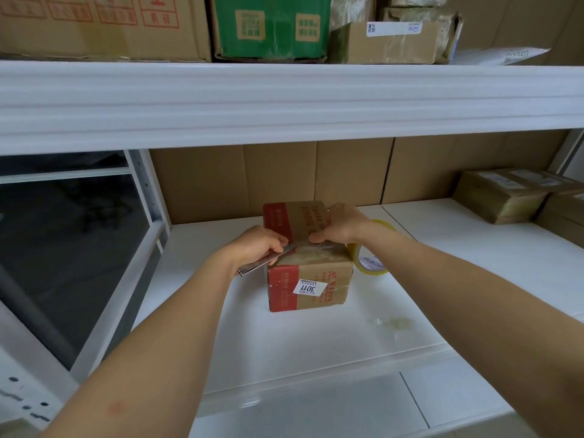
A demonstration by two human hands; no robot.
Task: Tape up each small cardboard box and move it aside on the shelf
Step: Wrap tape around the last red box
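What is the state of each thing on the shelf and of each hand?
Box: upright, top partly taped.
Tape roll: beside the box, hanging on the right wrist.
Knife: held at the tape.
Left hand: grips the knife.
Right hand: pinches the tape.

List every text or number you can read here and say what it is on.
"3011": white sticker on the front of the small cardboard box.
Red print on that box's top and front: too blurred to read.
Red print on the big carton on the upper shelf: unreadable.
Labels on the green box and on the taped parcel: too small.
Print inside the tape roll: blurred.
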